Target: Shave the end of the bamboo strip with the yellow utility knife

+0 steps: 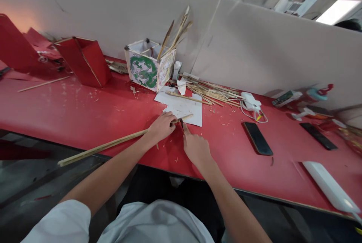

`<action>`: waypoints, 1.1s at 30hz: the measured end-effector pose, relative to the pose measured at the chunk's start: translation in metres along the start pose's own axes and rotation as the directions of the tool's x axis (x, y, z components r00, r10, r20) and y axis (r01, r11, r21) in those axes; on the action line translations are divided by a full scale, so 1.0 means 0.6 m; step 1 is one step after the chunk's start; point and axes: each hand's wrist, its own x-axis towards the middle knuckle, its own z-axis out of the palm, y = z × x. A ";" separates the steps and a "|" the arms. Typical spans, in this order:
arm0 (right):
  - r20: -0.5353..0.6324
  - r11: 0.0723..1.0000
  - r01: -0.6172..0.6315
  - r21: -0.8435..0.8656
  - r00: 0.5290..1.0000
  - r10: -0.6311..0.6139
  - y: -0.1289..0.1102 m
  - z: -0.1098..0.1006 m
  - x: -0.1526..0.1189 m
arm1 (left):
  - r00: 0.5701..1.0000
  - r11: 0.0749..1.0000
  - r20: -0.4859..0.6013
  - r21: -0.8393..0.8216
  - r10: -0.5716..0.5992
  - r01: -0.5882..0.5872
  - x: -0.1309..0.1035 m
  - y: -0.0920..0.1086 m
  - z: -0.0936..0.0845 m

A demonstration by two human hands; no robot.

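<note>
My left hand (162, 126) is closed around a long bamboo strip (107, 144), close to its right end. The strip runs out to the lower left, past the table's front edge. In my right hand (196, 146) is a small knife (181, 122), its dark blade against the strip just right of my left fingers. My right forefinger is stretched along the knife, and most of the handle is hidden in the palm. Beneath the strip's tip lies a white sheet of paper (195, 113) with a loose bamboo piece (188, 97) across it.
Behind the paper stands a frame box with a green dragon picture (143, 70), holding several sticks. A pile of thin bamboo sticks (215, 90) lies right of it. A red paper lantern (85, 62) stands left. A phone (257, 138) and white power strip (329, 185) lie right.
</note>
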 end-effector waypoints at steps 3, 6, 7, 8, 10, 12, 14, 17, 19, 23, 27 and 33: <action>-0.006 1.000 0.021 0.004 1.000 -0.021 -0.006 -0.010 0.023 | 1.000 1.000 0.010 0.007 -0.006 0.006 0.001 0.000 -0.002; -0.009 0.999 0.038 -0.008 0.999 -0.038 -0.008 -0.011 0.026 | 1.000 1.000 0.009 0.013 -0.027 0.027 0.001 0.004 -0.003; -0.011 0.999 0.037 -0.018 0.999 -0.037 -0.006 -0.009 0.020 | 0.999 0.999 0.005 0.008 -0.033 0.033 0.000 0.005 -0.003; -0.014 0.999 0.035 -0.029 0.999 -0.035 -0.005 -0.006 0.011 | 0.999 0.999 0.002 0.000 -0.037 0.037 0.000 0.005 -0.002; -0.009 0.999 0.032 -0.043 0.999 -0.032 0.000 0.000 -0.008 | 0.999 0.999 -0.002 -0.015 -0.038 0.038 -0.001 0.005 -0.001; 0.003 0.998 0.026 -0.048 1.000 -0.026 0.003 0.003 -0.019 | 0.999 0.999 -0.008 -0.022 -0.032 0.031 -0.001 0.003 0.000; 0.012 0.999 0.027 -0.047 1.000 -0.026 0.001 0.000 -0.017 | 1.000 0.999 -0.006 -0.032 -0.025 0.025 -0.001 0.000 0.000; -0.006 0.998 0.046 -0.040 0.999 -0.046 -0.006 -0.010 0.003 | 0.999 0.998 0.007 -0.044 -0.034 0.034 -0.001 -0.001 -0.001; -0.022 0.998 0.051 -0.042 0.998 -0.052 -0.008 -0.013 0.012 | 0.999 0.998 0.020 -0.041 -0.045 0.045 0.000 0.001 -0.001; -0.018 0.997 0.048 -0.062 0.999 -0.050 -0.002 -0.007 0.000 | 0.998 0.997 0.008 -0.037 -0.066 0.066 -0.001 0.005 0.001; 0.001 0.997 0.036 -0.063 0.999 -0.036 0.000 -0.003 -0.014 | 1.000 0.997 0.005 -0.075 -0.025 0.025 -0.003 0.001 0.002; -0.036 0.998 0.046 -0.049 0.998 -0.048 -0.001 -0.008 0.005 | 0.999 0.996 -0.028 -0.080 -0.042 0.040 0.003 -0.011 0.003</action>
